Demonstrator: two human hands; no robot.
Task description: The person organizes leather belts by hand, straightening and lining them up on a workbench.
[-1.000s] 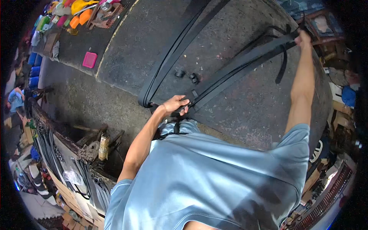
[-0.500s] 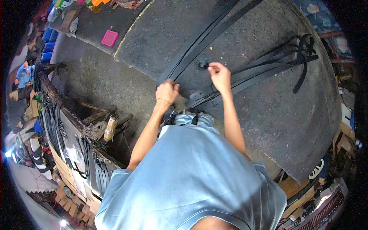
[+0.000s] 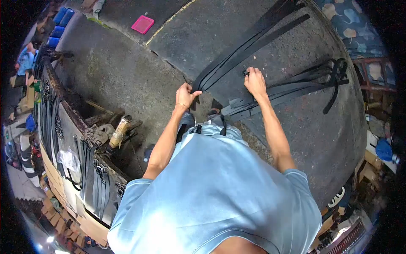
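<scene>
Two bundles of black straps are laid across the dark mat (image 3: 296,139). The near end of the long strap bundle (image 3: 241,55) is pinched by the left hand (image 3: 185,94), thumb spread outward. Just right of it, the right hand (image 3: 255,80) is closed around a small dark piece, too small to identify. Directly below that hand lies the second strap bundle (image 3: 292,91).

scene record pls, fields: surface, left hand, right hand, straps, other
surface: dark worn work surface
left hand: left hand at the near end of the long strap bundle; grip looks closed on it
right hand: right hand pinches a small dark piece, too small to identify, above the second strap bundle
straps: two bundles of black strips, fanning away from the person
other: pink flat object at far left
</scene>
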